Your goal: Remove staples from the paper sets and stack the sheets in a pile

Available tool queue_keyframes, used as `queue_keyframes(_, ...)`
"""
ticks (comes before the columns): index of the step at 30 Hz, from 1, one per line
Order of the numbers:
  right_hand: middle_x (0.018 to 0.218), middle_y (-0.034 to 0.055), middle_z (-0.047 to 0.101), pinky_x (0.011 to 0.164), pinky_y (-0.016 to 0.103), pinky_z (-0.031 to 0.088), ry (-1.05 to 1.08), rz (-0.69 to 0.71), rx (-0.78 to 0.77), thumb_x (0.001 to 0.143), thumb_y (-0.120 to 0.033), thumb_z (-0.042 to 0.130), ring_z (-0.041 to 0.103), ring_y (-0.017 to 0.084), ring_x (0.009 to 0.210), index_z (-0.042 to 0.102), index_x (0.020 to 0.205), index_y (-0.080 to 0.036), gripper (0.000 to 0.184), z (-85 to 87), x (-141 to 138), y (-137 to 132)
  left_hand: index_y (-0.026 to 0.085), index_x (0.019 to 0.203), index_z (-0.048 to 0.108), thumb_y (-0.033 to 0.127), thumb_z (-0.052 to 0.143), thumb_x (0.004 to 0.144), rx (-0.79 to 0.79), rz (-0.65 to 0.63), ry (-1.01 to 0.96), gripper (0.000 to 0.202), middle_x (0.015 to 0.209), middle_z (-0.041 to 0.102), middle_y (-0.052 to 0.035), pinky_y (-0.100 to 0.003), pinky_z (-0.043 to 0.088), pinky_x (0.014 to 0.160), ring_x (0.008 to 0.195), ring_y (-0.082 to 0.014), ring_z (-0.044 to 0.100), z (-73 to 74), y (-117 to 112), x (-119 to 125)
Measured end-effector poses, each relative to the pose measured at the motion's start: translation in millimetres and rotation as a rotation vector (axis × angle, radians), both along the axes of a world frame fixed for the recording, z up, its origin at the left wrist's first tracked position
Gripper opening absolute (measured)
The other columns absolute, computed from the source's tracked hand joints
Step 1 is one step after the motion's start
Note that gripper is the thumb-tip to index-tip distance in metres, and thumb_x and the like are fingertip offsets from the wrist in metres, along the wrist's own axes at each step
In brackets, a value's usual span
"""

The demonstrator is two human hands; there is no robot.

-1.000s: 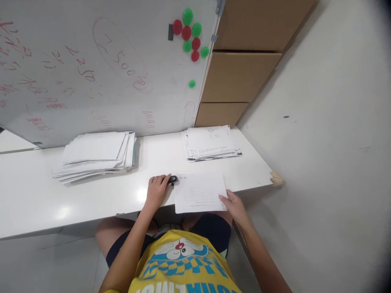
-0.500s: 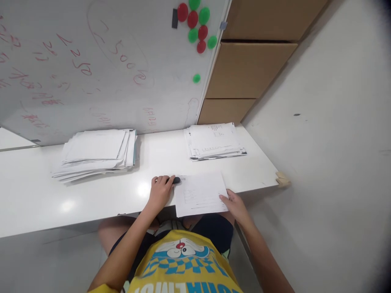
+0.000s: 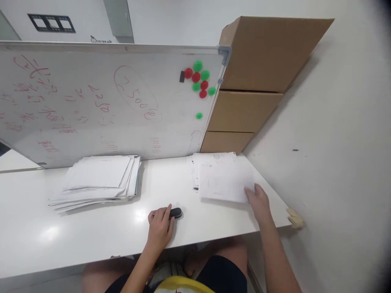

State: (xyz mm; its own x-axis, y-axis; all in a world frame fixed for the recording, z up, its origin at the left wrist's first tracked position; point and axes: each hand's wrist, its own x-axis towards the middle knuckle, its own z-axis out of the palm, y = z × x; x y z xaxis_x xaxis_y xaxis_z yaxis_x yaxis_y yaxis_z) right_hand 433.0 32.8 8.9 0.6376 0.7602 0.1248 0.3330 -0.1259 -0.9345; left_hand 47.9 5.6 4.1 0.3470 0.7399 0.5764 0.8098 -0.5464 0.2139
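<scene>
My left hand (image 3: 159, 228) rests on the table with its fingers wrapped over a black stapler (image 3: 176, 213), whose rounded end sticks out to the right. My right hand (image 3: 259, 203) pinches the lower right edge of a white sheet of paper (image 3: 224, 181). That sheet is over the right-hand paper stack (image 3: 194, 171) and covers most of it; only the stack's left and top edges show. Whether the sheet touches the stack I cannot tell.
A thicker pile of papers (image 3: 97, 173) lies left on the white table (image 3: 100, 232). Behind stands a whiteboard (image 3: 171, 138) with red writing and several magnets (image 3: 196, 76). Cardboard boxes (image 3: 244, 110) are stacked at the back right, against the wall (image 3: 336, 162).
My right hand has carried the sheet from the table's front edge, beside the stapler, up and right over the right stack. My left hand stays on the stapler. The view has tilted up.
</scene>
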Motion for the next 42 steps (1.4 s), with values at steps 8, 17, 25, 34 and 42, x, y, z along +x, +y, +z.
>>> queue_keyframes(8,0.137,0.0278,0.048,0.11,0.049,0.025,-0.261,-0.247,0.011,0.075,-0.025,0.057,0.039,0.037,0.132,0.049,0.13,-0.004,0.06,-16.6,-9.6,91.1,0.022,0.121,0.057,0.006,0.042,0.085,0.155,0.038,-0.214,0.042,0.092,0.068,-0.0067,-0.039,0.043,0.089,0.089,-0.0191,0.063,-3.9,-4.2,-40.0)
queue_keyframes(17,0.119,0.016,0.064,0.1,0.056,0.045,0.162,-0.442,0.267,0.068,-0.035,0.06,0.058,0.037,0.115,0.061,0.106,-0.019,0.041,-89.9,9.1,-16.1,0.012,0.126,0.053,0.041,0.054,0.083,-0.01,0.604,0.041,0.052,0.132,0.051,-0.0205,-0.052,0.034,0.1,0.126,-0.0371,0.042,47.7,87.1,-184.5)
queue_keyframes(25,0.105,0.0134,0.069,0.099,0.051,0.046,0.189,-0.331,0.231,0.069,-0.036,0.061,0.063,0.032,0.107,0.064,0.096,-0.016,0.034,-74.3,-43.8,-66.8,0.016,0.104,0.062,0.044,0.048,0.086,-0.075,0.535,0.215,0.036,0.099,0.06,-0.0162,-0.043,0.041,0.079,0.095,-0.0327,0.053,49.9,102.4,-187.3)
queue_keyframes(34,0.098,0.0107,0.071,0.097,0.047,0.046,0.146,-0.296,0.115,0.073,-0.031,0.055,0.064,0.03,0.104,0.064,0.092,-0.017,0.026,-60.9,-63.4,-63.4,0.019,0.082,0.061,0.03,0.047,0.088,-0.006,0.435,-0.142,0.019,0.085,0.06,-0.0119,-0.039,0.044,0.079,0.088,-0.0262,0.056,38.7,61.3,-164.6)
queue_keyframes(42,0.125,0.01,0.064,0.094,0.042,0.049,0.393,0.465,-0.044,0.079,-0.058,0.06,0.059,0.029,0.112,0.059,0.117,-0.025,0.051,-7.8,-189.8,-92.4,0.016,0.09,0.065,0.05,0.061,0.078,-0.342,0.578,-1.532,0.036,0.086,0.068,-0.0076,-0.031,0.053,0.07,0.082,-0.0207,0.064,42.0,-58.9,-57.5)
